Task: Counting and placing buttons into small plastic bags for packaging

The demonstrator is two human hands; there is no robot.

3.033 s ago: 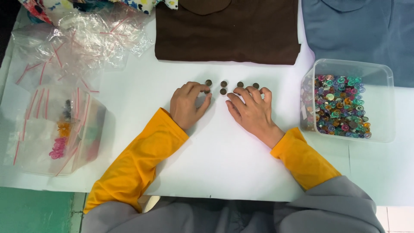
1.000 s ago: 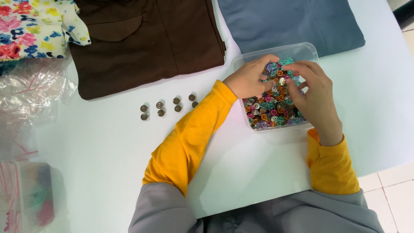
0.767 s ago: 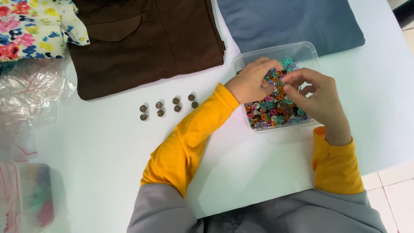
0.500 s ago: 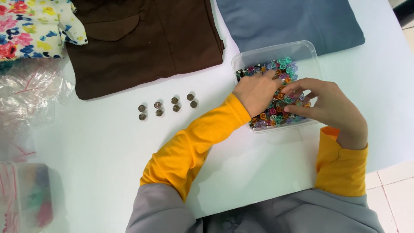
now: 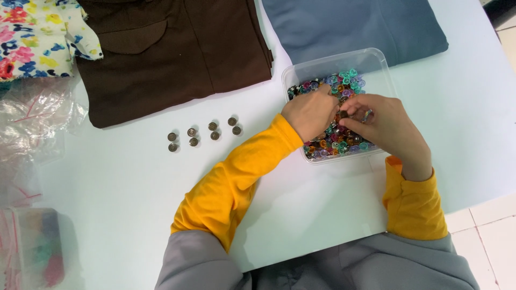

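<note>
Since the frame three seconds earlier, both hands had left the row of dark snaps on the tabletop and gone to the clear rectangular plastic tub point(image 5: 376, 70) at the right centre of the frame. Since half a second earlier, the fingers had drawn closer together over the heap.

The left hand point(image 5: 310, 111) lay knuckles up in the tub, its fingers curled down among the small multicoloured round snap buttons point(image 5: 346, 80); whether they pinched one could not be told. The right hand point(image 5: 384, 129) met it from the right, thumb and forefinger pressed together on what looked like a single small dark snap point(image 5: 343, 114), held just above the heap between the two hands. The heap lay directly under both sets of fingers, neither hand clearly nearer; the tub's long axis ran roughly left to right. The buttons were too many to count.

Further out, eight dark metal snaps point(image 5: 204, 134) sat in four pairs in a row at centre left, well apart from the hands. Three folded garments lay along the top: a floral one point(image 5: 32, 37), a brown one point(image 5: 172, 53), a blue-grey one point(image 5: 349, 27). Crumpled clear plastic bags point(image 5: 32, 123) and another clear container of coloured bits point(image 5: 35, 252) occupied the left edge.
</note>
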